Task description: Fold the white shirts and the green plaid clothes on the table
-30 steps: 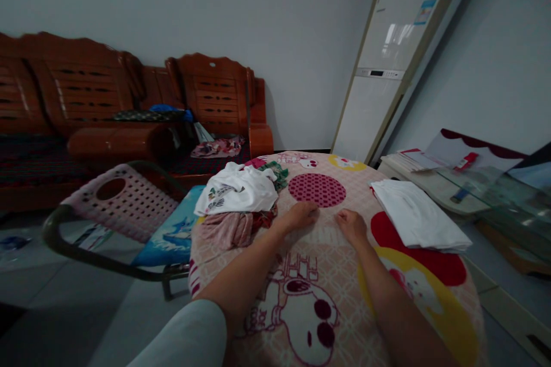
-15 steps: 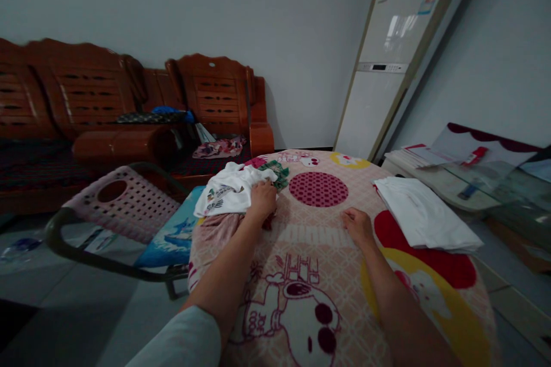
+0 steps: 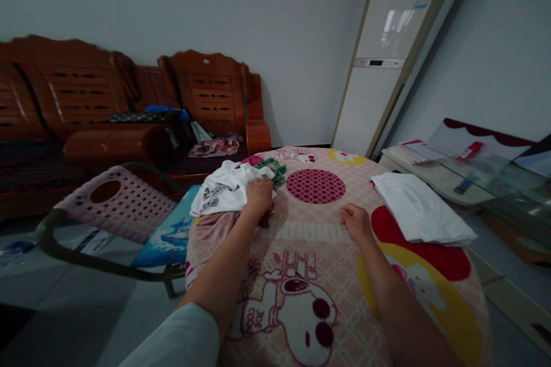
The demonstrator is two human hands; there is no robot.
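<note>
My left hand point(image 3: 259, 194) rests on the right side of a crumpled white printed garment point(image 3: 226, 188), its fingers closed on the cloth. Green cloth point(image 3: 275, 170) and dusty pink cloth point(image 3: 213, 227) stick out from behind and below that garment. My right hand point(image 3: 355, 222) is over the patterned tablecloth, fingers curled together; whether anything small is inside cannot be made out. To the right of it lies a folded white garment point(image 3: 422, 209), touched by neither hand.
A round table point(image 3: 310, 246) has a cartoon-print cover. At left stand a pink woven chair point(image 3: 129, 206) with a blue cushion point(image 3: 172, 238) and wooden sofas point(image 3: 210, 92). A side table point(image 3: 430, 169) with papers is at right, a tall white cabinet unit point(image 3: 370, 97) behind.
The whole view has shifted slightly, moving the scene a little to the left. Both hands keep nearly the same places on the garment and over the tablecloth.
</note>
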